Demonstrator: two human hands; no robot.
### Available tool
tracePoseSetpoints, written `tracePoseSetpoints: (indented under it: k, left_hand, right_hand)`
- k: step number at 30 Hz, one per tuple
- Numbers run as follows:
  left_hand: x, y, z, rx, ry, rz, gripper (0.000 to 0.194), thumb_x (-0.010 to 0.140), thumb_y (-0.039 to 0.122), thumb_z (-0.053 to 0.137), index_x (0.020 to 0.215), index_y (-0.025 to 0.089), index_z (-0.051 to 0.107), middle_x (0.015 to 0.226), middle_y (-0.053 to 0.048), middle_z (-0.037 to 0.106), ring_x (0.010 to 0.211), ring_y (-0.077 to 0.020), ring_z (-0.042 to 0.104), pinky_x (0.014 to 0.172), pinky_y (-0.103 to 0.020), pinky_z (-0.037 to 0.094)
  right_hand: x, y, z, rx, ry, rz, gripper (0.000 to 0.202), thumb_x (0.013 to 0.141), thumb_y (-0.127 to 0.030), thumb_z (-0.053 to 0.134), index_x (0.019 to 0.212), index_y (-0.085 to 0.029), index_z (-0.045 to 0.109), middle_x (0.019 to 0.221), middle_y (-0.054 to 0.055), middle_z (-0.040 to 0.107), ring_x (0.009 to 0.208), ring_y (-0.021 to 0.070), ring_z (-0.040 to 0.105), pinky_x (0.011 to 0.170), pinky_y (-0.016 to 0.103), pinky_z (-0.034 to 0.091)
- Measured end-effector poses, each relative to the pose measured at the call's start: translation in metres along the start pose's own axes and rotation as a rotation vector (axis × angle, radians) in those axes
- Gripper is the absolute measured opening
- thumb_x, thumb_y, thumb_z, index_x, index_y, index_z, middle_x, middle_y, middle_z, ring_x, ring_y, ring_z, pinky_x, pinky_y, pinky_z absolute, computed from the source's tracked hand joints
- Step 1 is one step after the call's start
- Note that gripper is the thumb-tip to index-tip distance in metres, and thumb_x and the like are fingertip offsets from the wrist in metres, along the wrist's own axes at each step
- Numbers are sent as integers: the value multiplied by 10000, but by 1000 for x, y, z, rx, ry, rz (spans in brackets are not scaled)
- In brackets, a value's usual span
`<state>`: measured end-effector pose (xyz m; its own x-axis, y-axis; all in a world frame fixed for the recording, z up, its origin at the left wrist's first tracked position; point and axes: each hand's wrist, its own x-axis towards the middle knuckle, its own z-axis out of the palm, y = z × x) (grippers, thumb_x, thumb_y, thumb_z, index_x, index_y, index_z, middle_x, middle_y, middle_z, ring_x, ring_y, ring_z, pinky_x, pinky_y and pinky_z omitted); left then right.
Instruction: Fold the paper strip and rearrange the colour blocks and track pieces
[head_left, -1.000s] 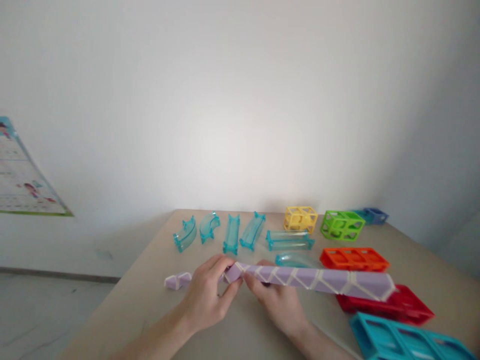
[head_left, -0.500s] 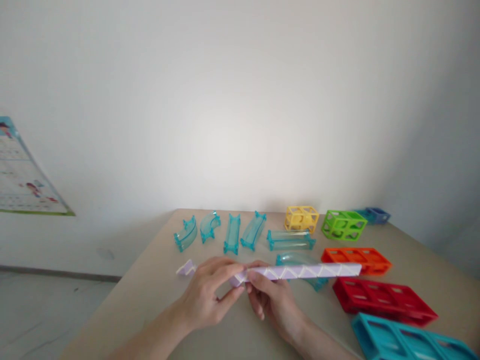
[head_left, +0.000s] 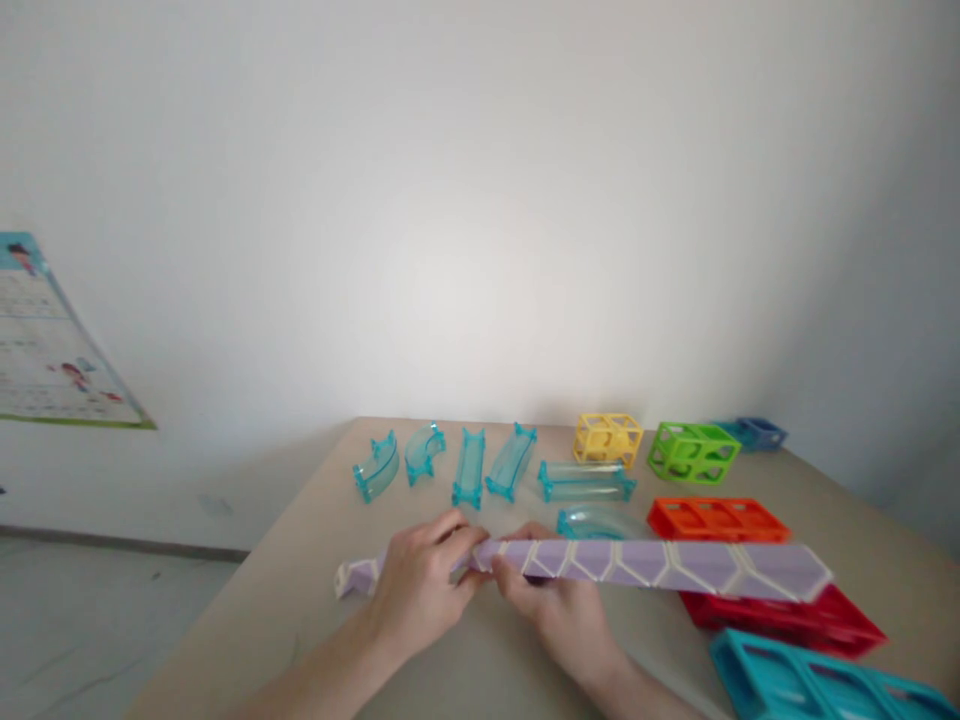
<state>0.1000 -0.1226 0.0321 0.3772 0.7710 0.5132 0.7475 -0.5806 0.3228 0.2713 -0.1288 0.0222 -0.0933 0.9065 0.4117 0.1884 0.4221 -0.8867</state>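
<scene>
The long lilac segmented plastic stick (head_left: 637, 563), pinched by the left hand (head_left: 420, 590) and right hand (head_left: 571, 622) above the beige table (head_left: 469, 685), has swung its long end closer, apparently twisting between them.

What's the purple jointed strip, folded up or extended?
Extended: the purple jointed strip runs nearly straight rightward from the right hand; its other end shows beyond the left hand. Any bend behind the hands: cannot tell.

Soft light is brightening the middle of the wall (head_left: 465, 250) before me, dimming toward the right, while slight blur is softening my hands.
</scene>
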Motion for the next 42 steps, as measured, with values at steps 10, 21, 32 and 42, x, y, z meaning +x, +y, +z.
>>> tracePoseSetpoints:
  k: [10, 21, 32, 42]
  left_hand:
    - [3, -1, 4, 31, 87, -108, 131, 825, 315, 629, 784, 211, 561, 753, 0, 586, 674, -152, 589, 615, -251, 421]
    - [0, 7, -12, -286, 22, 4, 98, 857, 238, 526, 933, 193, 569, 860, -46, 568, 768, -175, 554, 682, -294, 433]
    - [-5, -3, -12, -351, 172, 247, 284, 817, 195, 624, 1099, 202, 594, 951, -80, 575, 818, -178, 582, 665, -278, 492]
    - [3, 2, -19, -221, -42, 201, 205, 882, 247, 541, 1053, 197, 642, 937, -82, 641, 856, -194, 628, 773, -297, 511]
  right_hand:
    - [6, 3, -6, -143, 104, 99, 211, 813, -380, 605, 721, -194, 566, 579, -20, 544, 541, 150, 506, 517, 258, 387]
    - [4, 0, -8, 49, -12, 235, 378, 780, -451, 633, 540, -223, 450, 410, -55, 430, 396, 101, 404, 413, 233, 315]
    - [1, -6, 1, 821, -215, 462, 347, 755, -477, 663, 669, -150, 586, 510, -40, 541, 299, 51, 403, 295, 167, 266]
    - [5, -8, -6, 354, -159, 382, 305, 748, -459, 643, 655, -185, 547, 412, -75, 452, 307, 70, 365, 326, 198, 255]
